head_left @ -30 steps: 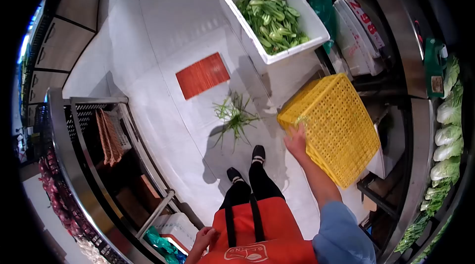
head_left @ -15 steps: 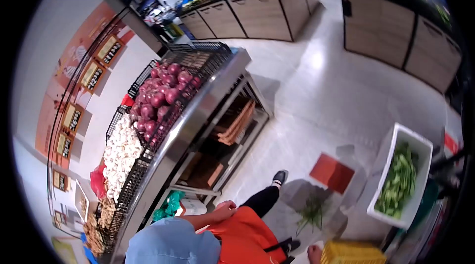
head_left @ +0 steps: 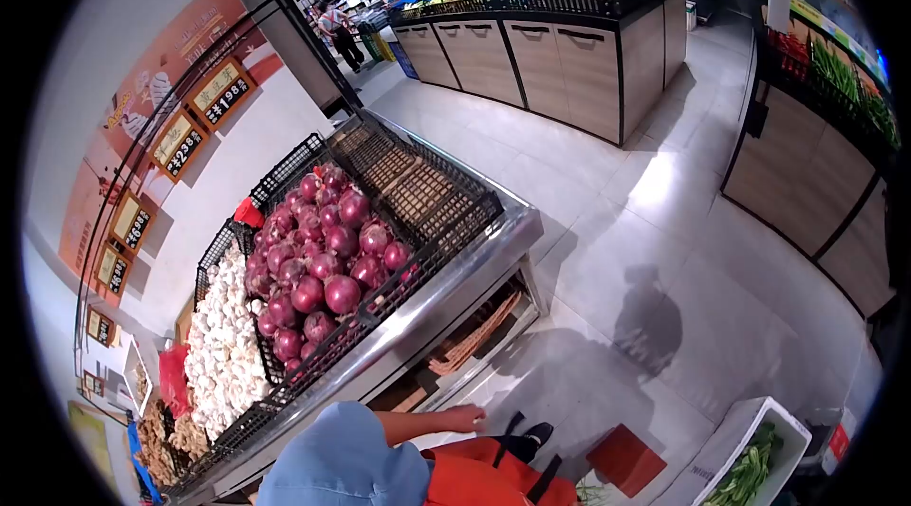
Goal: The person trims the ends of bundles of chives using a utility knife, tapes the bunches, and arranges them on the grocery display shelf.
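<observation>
My left hand (head_left: 464,418) hangs in front of the metal-edged stand, above the red apron (head_left: 493,479); it touches nothing that I can see, and its fingers are too small to read clearly. My right hand is out of the frame. Closest on the stand are red onions (head_left: 323,269) heaped in a black crate, with white garlic (head_left: 223,345) beside them. The yellow crate is not in sight.
A red board (head_left: 625,460) lies on the floor near my foot. At the lower right stands a white foam box (head_left: 792,440) holding greens. Wood-fronted counters (head_left: 569,70) stand beyond the aisle. A person (head_left: 339,35) is in the far background.
The view has swung left and up, from the floor and yellow crate to the onion stand. My right hand, earlier at the yellow crate, has left the view. My left hand has moved forward.
</observation>
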Available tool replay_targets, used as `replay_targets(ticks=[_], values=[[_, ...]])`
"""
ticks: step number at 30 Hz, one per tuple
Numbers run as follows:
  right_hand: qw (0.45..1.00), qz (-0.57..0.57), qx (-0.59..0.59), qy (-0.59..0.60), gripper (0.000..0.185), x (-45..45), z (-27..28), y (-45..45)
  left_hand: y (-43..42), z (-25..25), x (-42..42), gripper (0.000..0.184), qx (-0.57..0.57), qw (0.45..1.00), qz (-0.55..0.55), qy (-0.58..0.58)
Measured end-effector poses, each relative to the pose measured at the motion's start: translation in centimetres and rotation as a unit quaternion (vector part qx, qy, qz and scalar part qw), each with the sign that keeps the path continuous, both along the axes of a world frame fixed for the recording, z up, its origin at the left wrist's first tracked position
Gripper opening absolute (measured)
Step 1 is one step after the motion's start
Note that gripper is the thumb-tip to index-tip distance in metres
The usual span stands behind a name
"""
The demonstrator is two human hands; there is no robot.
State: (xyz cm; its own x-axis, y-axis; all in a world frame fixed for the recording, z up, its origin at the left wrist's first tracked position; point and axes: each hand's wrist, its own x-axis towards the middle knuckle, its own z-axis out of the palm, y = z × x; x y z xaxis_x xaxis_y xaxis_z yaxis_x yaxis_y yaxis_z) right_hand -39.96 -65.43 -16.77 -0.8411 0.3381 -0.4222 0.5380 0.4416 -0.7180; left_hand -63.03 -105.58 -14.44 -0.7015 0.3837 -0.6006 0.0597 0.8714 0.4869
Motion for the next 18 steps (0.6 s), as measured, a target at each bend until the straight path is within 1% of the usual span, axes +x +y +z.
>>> replay_targets(ticks=[1,2,3,4,5,6,7,9,11,14,15,16,17,18], values=[[1.0,0.005,0.007,0.02,0.026,-2.4,0.6,-0.3,-0.8,-1.7,0.8,0.045,-0.028,0.999,-0.035,0.0],[0.999,0.013,0.012,0.042,0.026,-4.7,1.2,-0.4,-1.3,-2.9,1.4,0.041,-0.054,0.992,-0.038,-0.104],[0.997,0.05,0.042,0.037,0.026,-6.9,2.9,-0.4,-1.5,-3.4,1.8,0.038,-0.087,0.974,-0.045,-0.204],[0.993,0.087,0.073,0.034,0.027,-9.2,4.6,-0.5,-1.7,-4.2,2.0,0.037,-0.098,0.962,-0.045,-0.252],[0.987,0.122,0.104,0.027,0.028,-10.9,5.1,-0.5,-1.9,-4.2,1.0,0.037,-0.1,0.959,-0.045,-0.263],[0.985,0.133,0.092,-0.061,0.03,-13.2,6.1,-0.4,-2.0,-3.1,-0.1,0.036,-0.094,0.959,-0.04,-0.263],[0.986,0.127,0.074,-0.073,0.029,-14.5,5.9,-0.4,-2.0,-3.2,-1.0,0.035,-0.087,0.962,-0.04,-0.256],[0.988,0.128,0.054,-0.071,0.029,-18.2,6.0,-0.2,-1.4,-2.5,-3.8,0.034,-0.072,0.968,-0.04,-0.236],[0.989,0.125,0.041,-0.062,0.028,-21.3,4.8,0.4,-0.7,-3.5,-6.8,0.032,-0.05,0.975,-0.056,-0.207],[0.99,0.12,0.031,-0.059,0.028,-26.0,4.6,1.4,1.5,-4.1,-12.1,0.03,0.007,0.989,-0.1,-0.111],[0.991,0.118,0.025,-0.062,0.028,-27.5,4.7,1.5,3.2,-1.2,-15.2,0.03,0.025,0.991,-0.11,-0.066],[0.991,0.116,0.025,-0.062,0.028,-29.1,4.7,1.6,5.1,1.9,-17.5,0.027,-0.003,0.996,-0.007,-0.091],[0.99,0.12,0.028,-0.062,0.028,-30.6,4.5,1.9,5.7,-0.7,-19.5,0.024,0.047,0.997,0.02,-0.065],[0.99,0.122,0.029,-0.061,0.027,-32.1,4.5,2.1,7.1,-0.1,-21.1,0.022,0.095,0.991,0.06,-0.079]])
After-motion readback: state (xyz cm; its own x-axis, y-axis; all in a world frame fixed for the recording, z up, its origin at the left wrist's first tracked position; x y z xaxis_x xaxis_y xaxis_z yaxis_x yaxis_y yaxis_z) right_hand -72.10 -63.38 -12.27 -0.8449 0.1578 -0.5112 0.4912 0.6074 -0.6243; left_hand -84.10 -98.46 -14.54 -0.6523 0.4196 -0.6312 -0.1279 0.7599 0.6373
